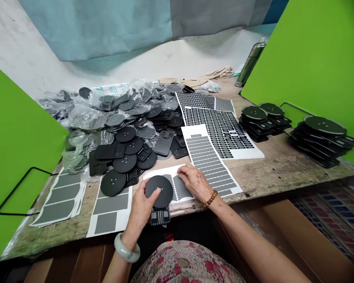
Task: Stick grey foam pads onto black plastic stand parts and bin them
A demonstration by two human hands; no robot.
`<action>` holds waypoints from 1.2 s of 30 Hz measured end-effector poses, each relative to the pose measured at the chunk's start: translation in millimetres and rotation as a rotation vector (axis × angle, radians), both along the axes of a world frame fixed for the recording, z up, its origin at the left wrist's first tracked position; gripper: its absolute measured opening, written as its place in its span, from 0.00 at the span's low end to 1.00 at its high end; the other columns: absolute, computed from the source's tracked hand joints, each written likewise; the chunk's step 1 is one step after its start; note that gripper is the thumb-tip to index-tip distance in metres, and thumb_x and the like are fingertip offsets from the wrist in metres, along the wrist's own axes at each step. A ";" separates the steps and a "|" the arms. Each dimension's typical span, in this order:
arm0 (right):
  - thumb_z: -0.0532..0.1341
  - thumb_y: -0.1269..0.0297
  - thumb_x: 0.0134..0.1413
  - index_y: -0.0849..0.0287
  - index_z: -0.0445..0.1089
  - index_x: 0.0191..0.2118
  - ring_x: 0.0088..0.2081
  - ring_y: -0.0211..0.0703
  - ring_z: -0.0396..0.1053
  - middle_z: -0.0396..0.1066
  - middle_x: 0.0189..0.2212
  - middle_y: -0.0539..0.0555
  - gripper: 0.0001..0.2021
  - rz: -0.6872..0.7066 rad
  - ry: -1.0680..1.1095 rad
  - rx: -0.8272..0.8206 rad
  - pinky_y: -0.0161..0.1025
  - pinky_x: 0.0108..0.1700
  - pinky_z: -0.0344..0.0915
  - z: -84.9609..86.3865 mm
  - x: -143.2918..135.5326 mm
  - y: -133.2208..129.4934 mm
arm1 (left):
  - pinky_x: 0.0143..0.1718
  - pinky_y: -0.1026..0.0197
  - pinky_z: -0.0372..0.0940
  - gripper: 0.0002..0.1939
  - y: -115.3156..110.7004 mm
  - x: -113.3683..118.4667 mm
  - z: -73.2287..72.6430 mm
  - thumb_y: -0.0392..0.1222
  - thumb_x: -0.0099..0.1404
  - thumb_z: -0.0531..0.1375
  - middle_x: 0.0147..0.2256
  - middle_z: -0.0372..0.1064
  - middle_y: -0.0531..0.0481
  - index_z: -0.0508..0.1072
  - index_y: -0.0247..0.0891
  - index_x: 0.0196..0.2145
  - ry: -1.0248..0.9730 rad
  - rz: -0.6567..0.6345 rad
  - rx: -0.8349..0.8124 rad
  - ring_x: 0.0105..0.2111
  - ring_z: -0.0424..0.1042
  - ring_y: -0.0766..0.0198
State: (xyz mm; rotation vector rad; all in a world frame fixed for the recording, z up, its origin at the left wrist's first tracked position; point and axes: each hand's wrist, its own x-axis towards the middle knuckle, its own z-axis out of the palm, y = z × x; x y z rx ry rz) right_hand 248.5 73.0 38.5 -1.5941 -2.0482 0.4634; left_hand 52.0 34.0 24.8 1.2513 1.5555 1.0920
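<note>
My left hand [141, 204] grips a black stand with a round disc [162, 186] on top, the thumb lying across the disc near its small holes. Below the disc, the stand's ridged black foot [160, 216] sticks out over the table's front edge. Close by on the right, my right hand [194, 181] has its fingers pinched at the upper edge of a grey sticker [181, 188]. That sticker lies on a white backing sheet [153, 172] partly under the stand. The fingertips of my right hand are partly hidden from view.
A heap of black stands [126, 135], many in clear plastic bags, covers the left and middle. Label sheets [212, 165] lie to the right, more sticker sheets [61, 196] at left. Stacked stands [321, 137] and a spray can [250, 63] stand right. Green panels [318, 63] flank the table.
</note>
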 end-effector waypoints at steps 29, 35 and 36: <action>0.53 0.79 0.51 0.61 0.63 0.30 0.30 0.36 0.58 0.60 0.29 0.50 0.07 0.471 -0.060 -0.166 0.34 0.34 0.54 -1.4 8.2 36.6 | 0.57 0.41 0.53 0.25 -22.9 29.1 -13.3 0.40 0.59 0.60 0.55 0.63 0.41 0.62 0.40 0.54 0.834 -0.603 0.528 0.58 0.56 0.48; 0.55 0.79 0.50 0.60 0.63 0.35 0.33 0.38 0.59 0.61 0.33 0.51 0.08 0.472 -0.064 -0.164 0.35 0.37 0.55 -3.5 9.4 38.1 | 0.58 0.41 0.51 0.29 -19.9 38.6 -19.9 0.47 0.59 0.60 0.54 0.63 0.39 0.60 0.37 0.56 0.893 -0.604 0.513 0.59 0.54 0.47; 0.54 0.79 0.50 0.60 0.63 0.34 0.33 0.38 0.59 0.61 0.32 0.51 0.08 0.474 -0.069 -0.164 0.35 0.37 0.55 -3.7 9.7 38.0 | 0.58 0.40 0.51 0.29 -20.2 38.8 -21.1 0.48 0.59 0.60 0.54 0.63 0.39 0.60 0.36 0.56 0.902 -0.606 0.515 0.59 0.54 0.47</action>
